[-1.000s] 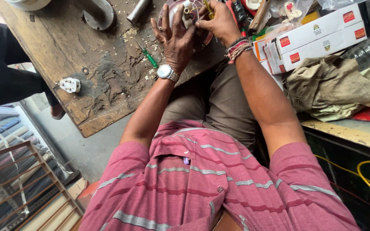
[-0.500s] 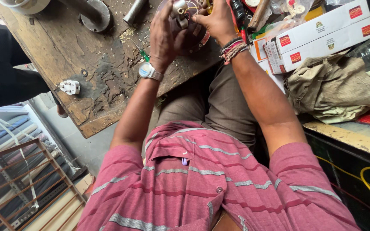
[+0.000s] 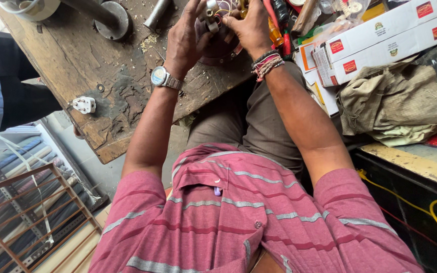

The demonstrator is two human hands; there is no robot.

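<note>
Scarred wooden counter (image 3: pixel 77 65), cluttered at twelve o'clock. Left hand (image 3: pixel 185 43) and right hand (image 3: pixel 251 30) both curl closed around a small wired metal part (image 3: pixel 212 11): probably light, rigid, its wires delicate; better held by the body.

A scarred wooden workbench (image 3: pixel 77 65) and what lies on it.

The top is dark, gouged and stained, its near edge chipped and pale. A white three-pin plug (image 3: pixel 84 104) lies near the left edge, well apart from the rest. At the far left stands a white round container (image 3: pixel 31 7), and just right of it a metal rod on a round base (image 3: pixel 111 17). A short metal cylinder (image 3: pixel 156 12) lies near that base. Pale shavings (image 3: pixel 150 40) are scattered close by (the bench's far right part is hidden behind the hands).
</note>
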